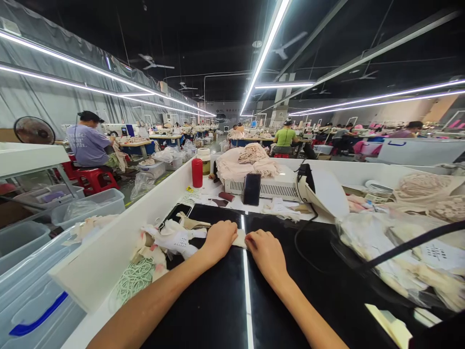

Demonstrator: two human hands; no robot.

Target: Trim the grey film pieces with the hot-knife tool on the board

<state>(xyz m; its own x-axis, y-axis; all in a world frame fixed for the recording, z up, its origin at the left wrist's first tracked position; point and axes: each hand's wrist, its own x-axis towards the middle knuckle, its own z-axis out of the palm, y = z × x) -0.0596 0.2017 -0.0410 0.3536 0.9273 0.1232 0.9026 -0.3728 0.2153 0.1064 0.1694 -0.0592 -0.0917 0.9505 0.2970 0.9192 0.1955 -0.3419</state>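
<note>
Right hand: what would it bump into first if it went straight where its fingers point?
First in the right hand's line is the small cream cloth at its fingertips, then probably the left hand; depth is unclear.

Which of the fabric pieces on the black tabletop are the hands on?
The small cream piece: it alone lies between the left hand and right hand; the white heap lies left of both.
</note>
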